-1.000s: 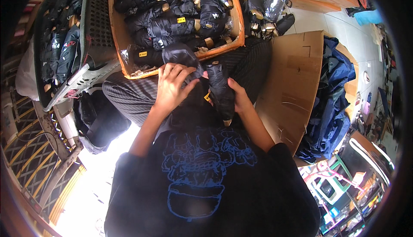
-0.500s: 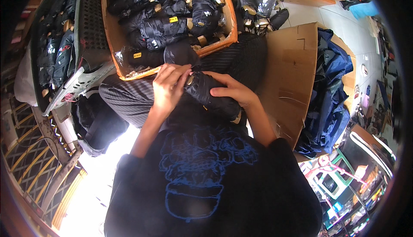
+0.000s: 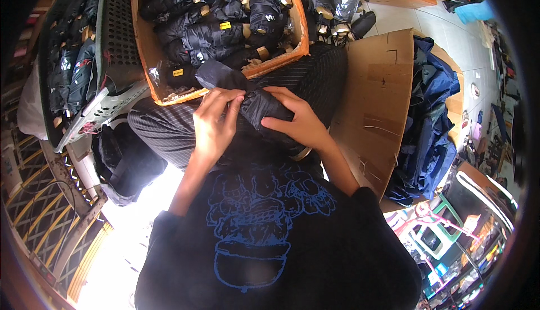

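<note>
Over my lap I hold a black folded umbrella (image 3: 269,112), slanting from upper left to lower right. My right hand (image 3: 304,121) is wrapped round its body, thumb on the near side. At its upper left end, my left hand (image 3: 215,116) pinches black cloth between thumb and fingertips. A loose black cloth sleeve (image 3: 222,77) sticks out beyond those fingers toward the carton; whether the umbrella's tip is inside it I cannot tell. Just ahead, many similar black umbrellas (image 3: 211,41) with pale handle ends fill an open carton (image 3: 304,28) edged with orange tape.
To the left stands a dark perforated plastic crate (image 3: 120,28) of umbrellas. More umbrellas (image 3: 326,6) lie on the tiled floor beyond the carton. At right is a cardboard box (image 3: 371,96) holding dark blue cloth (image 3: 433,118). A green stool (image 3: 451,225) stands at lower right.
The sleeve's free end has swung up and left, and the umbrella's pale end by my left fingers is now covered. My right hand has shifted slightly left along the umbrella.
</note>
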Demonstrator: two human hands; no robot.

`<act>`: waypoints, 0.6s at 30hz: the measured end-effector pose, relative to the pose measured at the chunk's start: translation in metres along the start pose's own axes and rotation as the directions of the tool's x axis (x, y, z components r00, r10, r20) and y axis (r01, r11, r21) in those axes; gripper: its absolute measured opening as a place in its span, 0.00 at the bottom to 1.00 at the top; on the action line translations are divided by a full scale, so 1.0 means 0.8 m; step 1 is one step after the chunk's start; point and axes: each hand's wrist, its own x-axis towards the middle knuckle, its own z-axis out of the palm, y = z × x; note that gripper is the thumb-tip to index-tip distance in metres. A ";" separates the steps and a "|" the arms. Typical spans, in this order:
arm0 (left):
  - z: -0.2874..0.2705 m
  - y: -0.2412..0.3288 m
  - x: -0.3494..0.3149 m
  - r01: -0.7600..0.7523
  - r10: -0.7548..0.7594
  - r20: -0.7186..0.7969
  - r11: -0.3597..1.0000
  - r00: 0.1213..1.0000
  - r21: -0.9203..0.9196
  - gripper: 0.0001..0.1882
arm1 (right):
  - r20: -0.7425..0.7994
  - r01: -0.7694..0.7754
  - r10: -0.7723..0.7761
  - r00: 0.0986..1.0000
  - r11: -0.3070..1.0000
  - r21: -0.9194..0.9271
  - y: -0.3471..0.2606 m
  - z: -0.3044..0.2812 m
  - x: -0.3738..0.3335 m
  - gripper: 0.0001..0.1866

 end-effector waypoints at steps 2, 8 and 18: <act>0.002 -0.001 -0.004 -0.096 0.098 -0.027 0.993 0.995 0.072 0.08 | -0.030 0.007 -0.009 1.000 0.997 -0.083 -0.004 0.006 -0.001 0.31; -0.001 0.006 -0.009 -0.092 0.092 0.008 0.993 0.996 0.067 0.08 | -0.104 0.033 -0.082 0.991 0.914 -0.405 -0.025 0.018 -0.009 0.31; 0.015 -0.005 -0.031 -0.288 0.324 -0.128 0.928 0.937 0.236 0.14 | -0.163 0.018 -0.092 0.982 0.913 -0.407 -0.017 0.038 -0.020 0.30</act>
